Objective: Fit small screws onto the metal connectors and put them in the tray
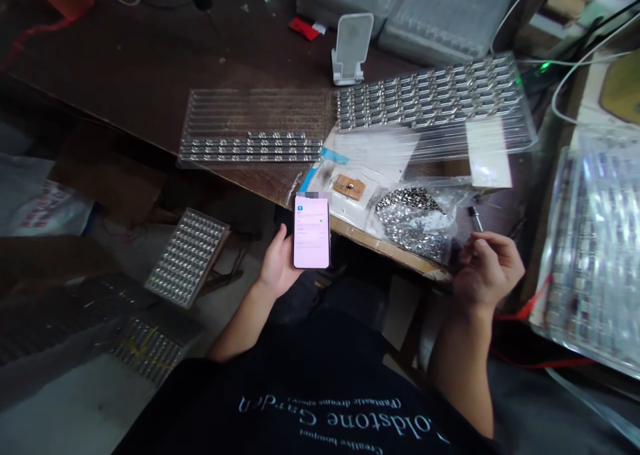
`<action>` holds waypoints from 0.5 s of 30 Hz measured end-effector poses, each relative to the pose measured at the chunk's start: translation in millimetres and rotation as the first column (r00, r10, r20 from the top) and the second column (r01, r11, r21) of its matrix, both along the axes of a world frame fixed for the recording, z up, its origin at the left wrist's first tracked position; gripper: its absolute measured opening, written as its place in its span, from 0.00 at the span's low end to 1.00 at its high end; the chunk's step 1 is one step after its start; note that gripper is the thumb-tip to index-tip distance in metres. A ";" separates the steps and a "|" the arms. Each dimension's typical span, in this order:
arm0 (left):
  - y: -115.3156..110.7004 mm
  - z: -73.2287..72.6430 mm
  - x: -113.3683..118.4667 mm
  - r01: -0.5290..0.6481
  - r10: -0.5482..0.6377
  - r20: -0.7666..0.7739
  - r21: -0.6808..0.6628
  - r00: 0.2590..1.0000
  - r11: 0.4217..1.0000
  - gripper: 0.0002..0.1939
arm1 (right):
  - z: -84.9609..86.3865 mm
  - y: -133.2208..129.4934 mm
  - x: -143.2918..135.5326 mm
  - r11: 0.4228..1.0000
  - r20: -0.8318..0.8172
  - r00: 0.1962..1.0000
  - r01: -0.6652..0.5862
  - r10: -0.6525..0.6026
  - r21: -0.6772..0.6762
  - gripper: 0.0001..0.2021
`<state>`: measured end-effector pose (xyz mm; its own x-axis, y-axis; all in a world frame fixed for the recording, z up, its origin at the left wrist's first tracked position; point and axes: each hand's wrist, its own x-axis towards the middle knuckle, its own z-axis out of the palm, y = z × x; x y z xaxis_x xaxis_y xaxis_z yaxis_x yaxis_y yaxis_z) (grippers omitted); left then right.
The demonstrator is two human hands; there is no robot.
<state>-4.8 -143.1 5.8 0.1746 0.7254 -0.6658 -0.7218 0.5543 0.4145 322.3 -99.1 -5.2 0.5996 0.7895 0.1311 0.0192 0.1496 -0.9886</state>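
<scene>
My left hand (281, 263) holds a phone (311, 238) with a lit, pale pink screen, just off the table's front edge. On the right, my right hand (487, 268) is closed around a thin metal tool (475, 218), whose dark tip points up and away from me. Left of that hand lies a clear plastic bag (417, 222) full of small shiny metal parts. Beside the bag, a small orange-brown block (349, 187) sits on a white, plastic-covered piece. The fingers behind the phone are mostly hidden.
Behind are a partly filled clear tray (255, 112), a fuller tray (430, 95) of metal parts and a white phone stand (353, 47). Another filled tray (187, 256) rests on a stool at left. Stacked trays (595, 262) stand at right, near white cables.
</scene>
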 end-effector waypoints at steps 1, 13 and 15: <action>1.0 -0.4 0.2 -0.003 0.002 0.036 0.015 0.999 1.000 0.34 | 0.2 0.0 -0.3 1.000 0.005 1.000 -0.001 0.001 -0.005 0.05; -10.7 -2.2 -2.9 0.053 -0.063 0.226 0.050 0.972 0.997 0.32 | -2.1 -0.4 -0.6 1.000 -0.005 1.000 -0.007 0.008 0.026 0.06; -18.5 2.1 -4.3 0.074 -0.106 0.192 0.168 0.976 0.983 0.33 | -2.7 0.0 -0.5 0.999 -0.004 1.000 -0.004 0.004 0.036 0.06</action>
<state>-9.1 -161.6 7.9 0.3613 0.7945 -0.4880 -0.7489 0.5591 0.3557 321.8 -99.1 -7.9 0.5967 0.7869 0.1574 0.0143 0.1857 -0.9825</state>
